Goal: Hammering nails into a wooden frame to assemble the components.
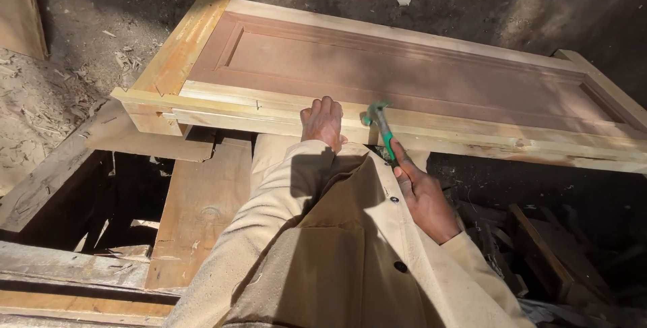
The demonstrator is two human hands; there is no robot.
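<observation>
A long wooden door panel (404,65) with a pale frame and reddish-brown inset lies flat in front of me. My left hand (322,122) rests palm-down on its near rail, fingers together. Just to its right, my right hand (423,196) grips a hammer (381,128) with a green handle; the hammer's head sits at the near rail (485,132), close to my left hand. A small nail (257,105) stands in the rail to the left of my left hand. My cream jacket sleeves fill the lower middle of the view.
Loose planks (195,213) and boards support the door at the lower left, with a dark gap (128,200) between them. Scrap timber (546,254) is piled at the lower right. Wood shavings (34,99) cover the dirt floor at the left.
</observation>
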